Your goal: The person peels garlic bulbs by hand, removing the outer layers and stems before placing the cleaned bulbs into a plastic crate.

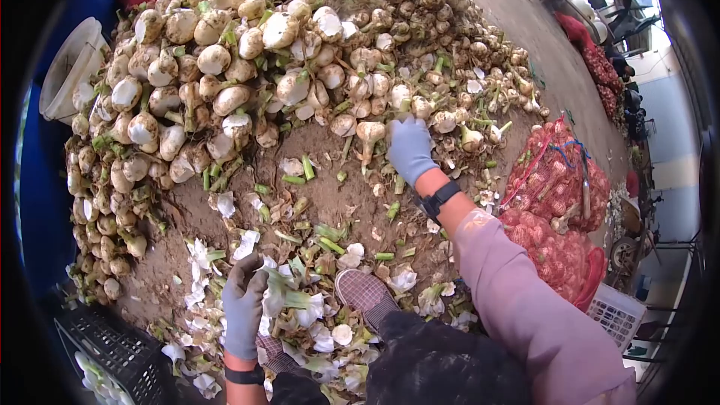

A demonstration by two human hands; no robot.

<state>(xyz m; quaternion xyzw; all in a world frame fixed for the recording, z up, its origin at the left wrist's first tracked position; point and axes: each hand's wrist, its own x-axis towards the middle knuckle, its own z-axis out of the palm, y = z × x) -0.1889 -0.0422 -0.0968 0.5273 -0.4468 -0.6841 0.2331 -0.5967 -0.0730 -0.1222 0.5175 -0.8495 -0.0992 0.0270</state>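
Note:
My right hand (411,151), in a grey-blue glove, reaches to the lower edge of a heap of pale, soil-stained bulbs (292,88) that look like onions or garlic. It is right beside one bulb (370,132) with its stalk pointing down. The fingertips point away from me, and whether they grip anything is hidden. My left hand (244,307), gloved with dark-stained fingers, is low on the left with its fingers curled together. What they hold, if anything, I cannot make out. Close beside it lie white peelings and a leafy green stalk (298,300).
Red mesh sacks (551,180) of bulbs stand at the right, near a white plastic crate (615,309). A black crate (112,352) is at lower left, a white bucket (71,67) at upper left. Cut stems and skins litter the ground around my shoe (364,296).

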